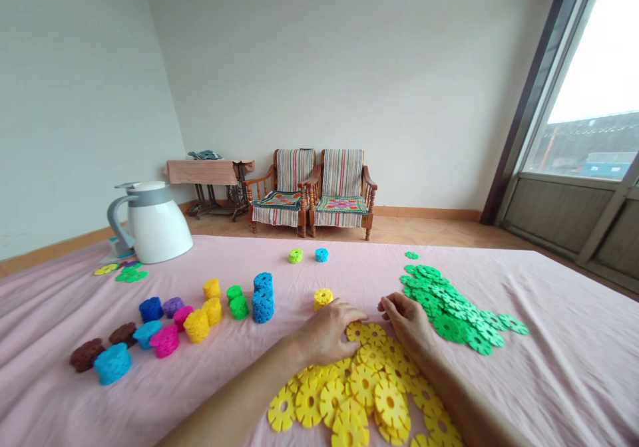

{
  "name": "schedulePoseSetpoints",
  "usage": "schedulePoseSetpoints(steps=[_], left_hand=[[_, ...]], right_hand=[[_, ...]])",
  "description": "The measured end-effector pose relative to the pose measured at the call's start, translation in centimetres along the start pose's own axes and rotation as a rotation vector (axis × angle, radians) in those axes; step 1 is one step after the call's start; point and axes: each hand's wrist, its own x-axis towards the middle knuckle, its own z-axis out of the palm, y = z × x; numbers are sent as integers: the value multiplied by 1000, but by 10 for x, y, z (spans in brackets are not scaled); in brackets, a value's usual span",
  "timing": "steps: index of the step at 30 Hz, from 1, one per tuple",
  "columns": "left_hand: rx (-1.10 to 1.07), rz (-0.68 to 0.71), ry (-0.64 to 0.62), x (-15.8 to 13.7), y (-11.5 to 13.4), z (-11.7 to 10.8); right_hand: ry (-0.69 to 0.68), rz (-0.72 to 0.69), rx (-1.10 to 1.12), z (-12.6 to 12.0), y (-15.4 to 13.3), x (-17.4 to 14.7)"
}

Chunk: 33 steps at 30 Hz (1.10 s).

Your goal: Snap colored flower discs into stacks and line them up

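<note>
Yellow flower-shaped plastic discs (363, 382) lie in a loose pile in front of me. At the pile's far edge is my left hand (327, 332), thumb and fingers apart, with a yellow disc (356, 332) close to the fingertips. Just beyond this hand stands a short stack of yellow discs (323, 298), partly covered by it. My right hand (410, 322) hovers over the pile's far right side, fingers curled with the tips close together; whether anything small is between them is hidden. Its knuckles are near a spread pile of green discs (452, 310).
Stacks of discs stand on the left: blue (263, 297), yellow (198, 325), pink (164, 340), light blue (112, 364) and brown (87, 354). Small lime (295, 255) and blue (322, 255) stacks sit farther back. A white jug (158, 224) stands far left on the pink cloth (559, 367).
</note>
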Motion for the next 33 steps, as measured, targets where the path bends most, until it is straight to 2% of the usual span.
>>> schedulePoseSetpoints(steps=[6,11,15,18,20,25,29,33], left_hand=[[60,-46,-113,-3,3,-15],[62,-103,-127,-4,2,-14],[59,-121,-80,-4,2,-9],[45,-107,-28,-3,2,-16],[30,-119,50,-2,-1,-27],[-15,-263,315,-5,-28,-53],[-26,-347,338,-10,-49,-50],[10,-344,336,-11,-57,-39]], right_hand=[[0,-3,3,1,2,0],[0,1,0,1,3,0],[0,-1,3,2,4,1],[2,1,3,2,4,1],[-1,4,5,1,5,0],[-8,2,20,1,5,-1],[-6,4,12,2,6,0],[-5,4,-3,2,8,1]])
